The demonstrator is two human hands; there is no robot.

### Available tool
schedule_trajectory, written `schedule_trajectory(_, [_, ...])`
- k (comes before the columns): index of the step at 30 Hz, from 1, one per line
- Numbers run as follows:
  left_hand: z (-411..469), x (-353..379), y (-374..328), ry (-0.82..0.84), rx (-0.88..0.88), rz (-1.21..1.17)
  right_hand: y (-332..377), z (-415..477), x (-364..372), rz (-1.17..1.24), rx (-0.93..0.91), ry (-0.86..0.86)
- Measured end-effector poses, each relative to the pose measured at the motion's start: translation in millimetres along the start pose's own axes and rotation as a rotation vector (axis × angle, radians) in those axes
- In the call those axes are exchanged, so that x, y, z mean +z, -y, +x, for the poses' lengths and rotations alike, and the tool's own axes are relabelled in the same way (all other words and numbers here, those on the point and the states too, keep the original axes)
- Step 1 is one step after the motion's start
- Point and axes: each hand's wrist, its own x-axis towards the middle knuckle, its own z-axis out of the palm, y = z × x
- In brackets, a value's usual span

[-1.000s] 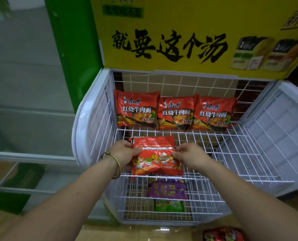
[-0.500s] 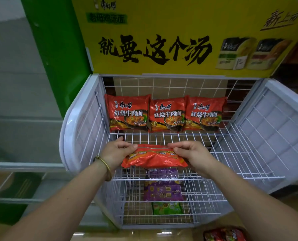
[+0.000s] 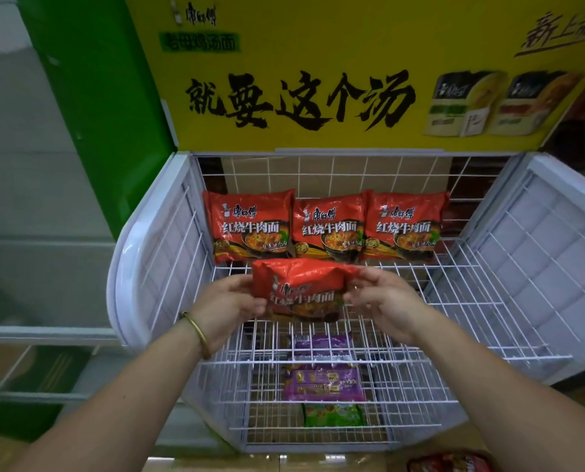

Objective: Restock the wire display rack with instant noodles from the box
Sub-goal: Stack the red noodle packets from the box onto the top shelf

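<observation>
White wire rack (image 3: 471, 301), gridded shelf, under glossy yellow sign (image 3: 318, 46) | I log crinkly red foil noodle packet (image 3: 301, 284) held over the shelf, before three packets (image 3: 328, 226) standing upright | left hand (image 3: 226, 301), right hand (image 3: 383, 301): fingers curled, pinching its side edges.

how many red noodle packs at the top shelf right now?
4. Three stand along the back: left pack, middle pack, right pack. The held pack is in front, between left hand and right hand. Red wrappers at the frame's bottom edge: cut off, uncounted.
</observation>
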Motion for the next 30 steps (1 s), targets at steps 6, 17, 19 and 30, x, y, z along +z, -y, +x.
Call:
schedule_trajectory(6, [9,12,3,-0.126,0.136,0.266,-8,10,13,-0.364,-0.06,-0.093])
schedule_trajectory(17, [23,9,8,-0.212,0.117,0.232,-11,29,24,-0.395,-0.125,-0.228])
schedule_trajectory(19, [23,11,6,-0.274,0.131,0.238,-10,33,25,-0.431,-0.116,-0.281])
schedule_trajectory(30, [34,0,-21,-0.654,0.21,0.436,14,69,59,-0.556,-0.137,-0.318])
